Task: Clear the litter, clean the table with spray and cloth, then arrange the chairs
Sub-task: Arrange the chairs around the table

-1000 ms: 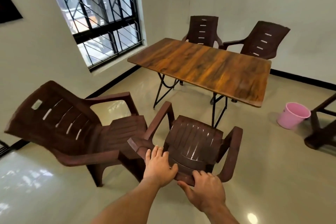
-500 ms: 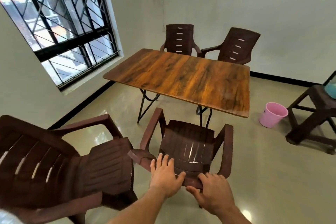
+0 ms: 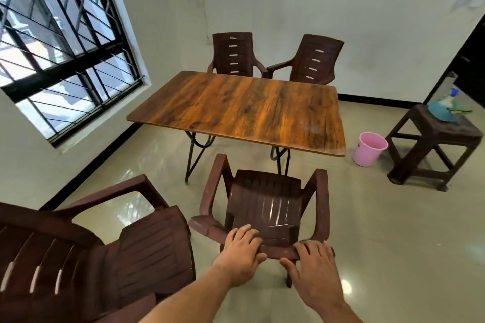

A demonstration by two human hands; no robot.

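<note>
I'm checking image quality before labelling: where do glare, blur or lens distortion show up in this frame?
Head view: wide-angle bending bows the window bars and wall edges; daylight from it leaves glare on the floor, a bright spot near the right hand, and sheen on the table; the blue items on the stool look soft.

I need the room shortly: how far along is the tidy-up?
Nearly done. The table top shows no litter, and the spray bottle and cloth sit on the stool. Both hands, left and right, grip the near chair, facing the table. The chair at left still stands askew.
</note>
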